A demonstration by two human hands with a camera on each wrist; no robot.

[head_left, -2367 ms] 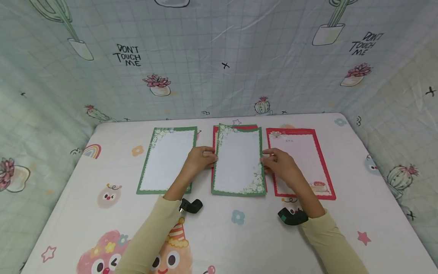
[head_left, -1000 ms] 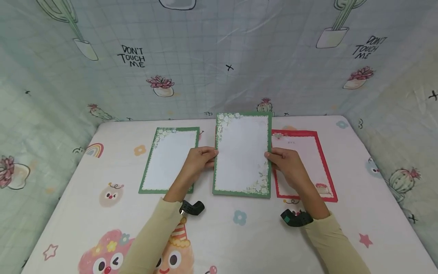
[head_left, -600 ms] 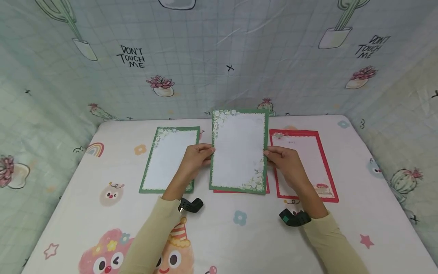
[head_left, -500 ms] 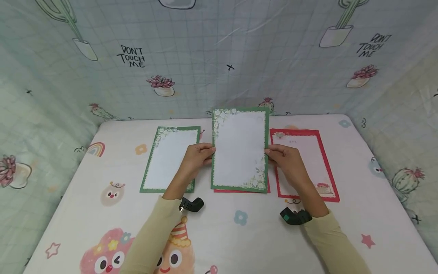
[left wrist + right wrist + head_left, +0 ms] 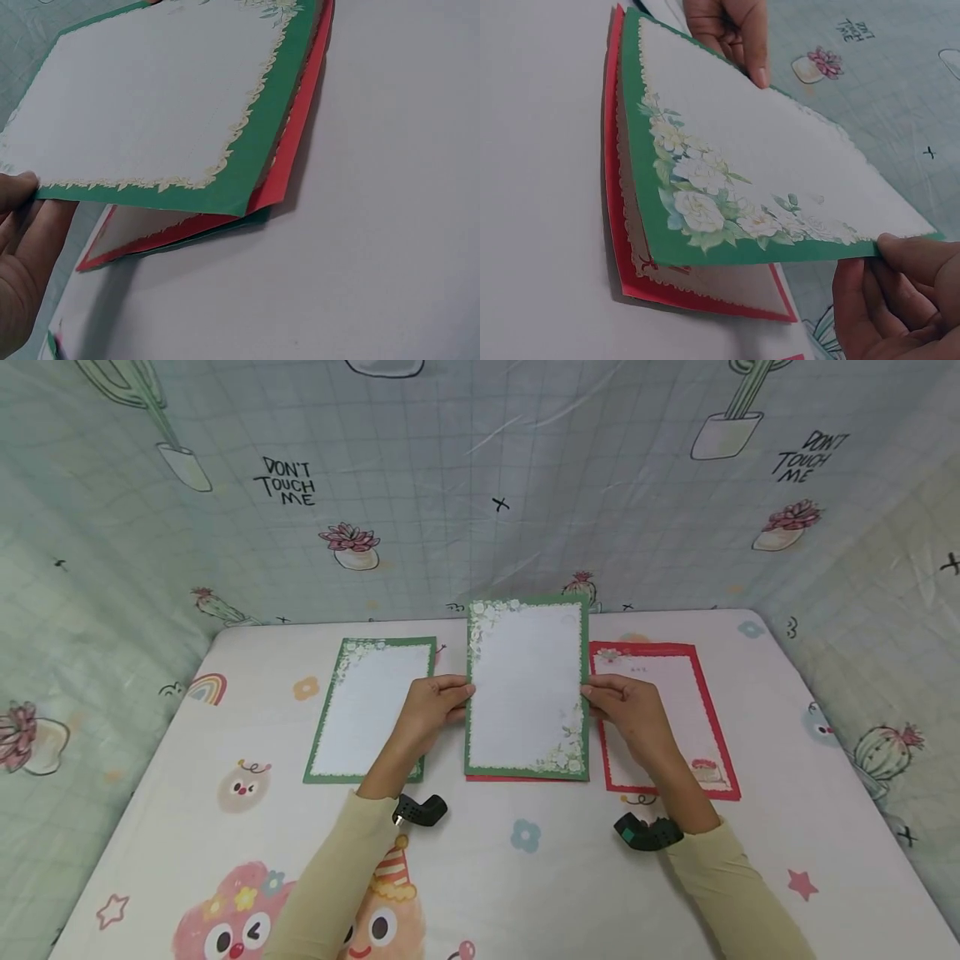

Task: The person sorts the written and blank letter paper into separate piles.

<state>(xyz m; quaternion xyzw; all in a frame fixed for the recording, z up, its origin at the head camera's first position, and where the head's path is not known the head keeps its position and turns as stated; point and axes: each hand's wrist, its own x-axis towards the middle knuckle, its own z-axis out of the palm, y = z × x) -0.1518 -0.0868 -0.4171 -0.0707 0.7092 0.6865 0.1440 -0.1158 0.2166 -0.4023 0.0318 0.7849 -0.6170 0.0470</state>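
Observation:
A sheet of paper with a green floral border point(image 5: 528, 689) is held up in the middle of the table, its far edge raised. My left hand point(image 5: 433, 706) pinches its left edge between thumb and fingers. On the opposite edge my right hand point(image 5: 626, 706) pinches it the same way. Beneath it lies a red-bordered sheet point(image 5: 705, 289), mostly hidden, with a strip of red showing along the near edge. In the left wrist view a dark green edge point(image 5: 259, 217) shows under that red sheet point(image 5: 300, 135).
Another green-bordered sheet point(image 5: 375, 710) lies to the left, partly behind my left forearm. A red-bordered sheet point(image 5: 667, 693) with a cake drawing lies to the right, under my right hand. Patterned cloth point(image 5: 420, 468) hangs behind the table point(image 5: 570, 893).
Both hands have lifted the green-bordered sheet from the middle pile, raising its far edge. It shifted right, then slightly back left. In the last half second it barely moved.

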